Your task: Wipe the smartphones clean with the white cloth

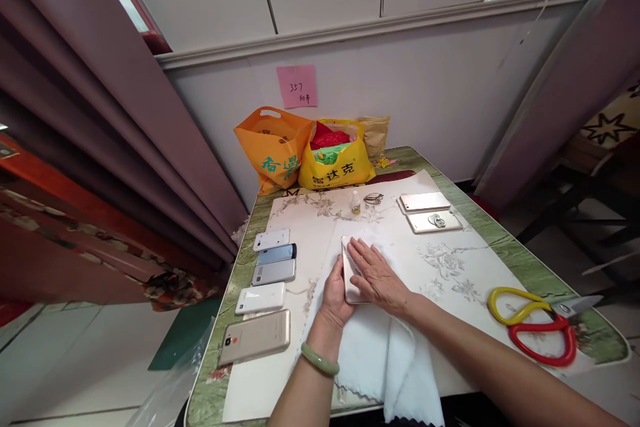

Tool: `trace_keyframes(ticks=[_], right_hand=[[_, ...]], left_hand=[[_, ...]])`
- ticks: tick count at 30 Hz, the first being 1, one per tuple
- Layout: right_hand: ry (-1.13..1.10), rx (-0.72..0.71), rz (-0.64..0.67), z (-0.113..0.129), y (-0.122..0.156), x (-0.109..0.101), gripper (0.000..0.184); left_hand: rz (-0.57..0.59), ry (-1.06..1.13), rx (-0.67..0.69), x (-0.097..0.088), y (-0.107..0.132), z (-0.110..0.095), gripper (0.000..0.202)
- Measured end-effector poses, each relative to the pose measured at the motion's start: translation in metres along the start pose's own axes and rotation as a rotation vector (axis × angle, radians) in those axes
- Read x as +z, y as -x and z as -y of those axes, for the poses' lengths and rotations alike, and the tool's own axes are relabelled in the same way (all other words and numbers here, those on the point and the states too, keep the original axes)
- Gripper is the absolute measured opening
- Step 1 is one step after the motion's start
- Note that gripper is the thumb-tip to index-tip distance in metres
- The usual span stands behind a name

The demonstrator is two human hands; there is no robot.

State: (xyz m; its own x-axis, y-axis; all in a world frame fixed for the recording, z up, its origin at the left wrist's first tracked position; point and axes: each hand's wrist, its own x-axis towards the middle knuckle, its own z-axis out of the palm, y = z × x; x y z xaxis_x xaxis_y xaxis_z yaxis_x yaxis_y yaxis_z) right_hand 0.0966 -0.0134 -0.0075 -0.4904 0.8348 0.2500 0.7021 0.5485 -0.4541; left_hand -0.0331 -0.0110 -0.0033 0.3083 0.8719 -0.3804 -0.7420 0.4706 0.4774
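A pale smartphone (351,288) lies at the middle of the table, partly covered by my hands. My left hand (337,293) grips it along its left edge, with a green bangle (320,359) around the wrist. Across its upper face rests my right hand (376,273), palm down with the fingers stretched out. Whether anything thin is under that palm is hidden. Beneath the hands a light blue cloth (363,357) spreads to the near table edge and hangs over it. A small dropper-like bottle (355,203) stands upright beyond the phone.
Several phones lie in a column on the left, the nearest a gold phone (256,338). Two more, including a phone with a ring holder (434,221), lie at right. Red-and-yellow scissors (543,323) lie near the right edge. An orange bag (274,150) and yellow bag (336,163) stand behind.
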Motion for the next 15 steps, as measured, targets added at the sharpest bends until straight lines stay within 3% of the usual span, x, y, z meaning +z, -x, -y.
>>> trace_keyframes(ticks=[4,6,8,11,13,15], right_hand=[[-0.115,-0.085,0.059,0.023,0.018,-0.012,0.07],[-0.235,-0.156,0.073,0.028,0.028,-0.021,0.061],[-0.319,-0.124,-0.043,0.022,0.03,-0.025,0.049],[-0.21,-0.051,-0.271,0.0,0.022,-0.021,0.042],[-0.069,-0.085,-0.273,-0.01,0.015,-0.014,0.043],[0.049,-0.164,-0.189,-0.01,0.012,-0.009,0.047]], left_hand=[[-0.065,0.028,-0.006,-0.01,0.0,0.002,0.04],[-0.083,0.044,-0.03,-0.012,0.0,0.001,0.044],[-0.052,0.069,-0.045,-0.011,-0.001,-0.001,0.045],[0.008,0.125,-0.035,-0.006,-0.002,-0.002,0.04],[0.051,0.158,-0.043,-0.006,-0.002,-0.002,0.039],[0.087,0.191,-0.024,-0.013,-0.003,-0.001,0.038]])
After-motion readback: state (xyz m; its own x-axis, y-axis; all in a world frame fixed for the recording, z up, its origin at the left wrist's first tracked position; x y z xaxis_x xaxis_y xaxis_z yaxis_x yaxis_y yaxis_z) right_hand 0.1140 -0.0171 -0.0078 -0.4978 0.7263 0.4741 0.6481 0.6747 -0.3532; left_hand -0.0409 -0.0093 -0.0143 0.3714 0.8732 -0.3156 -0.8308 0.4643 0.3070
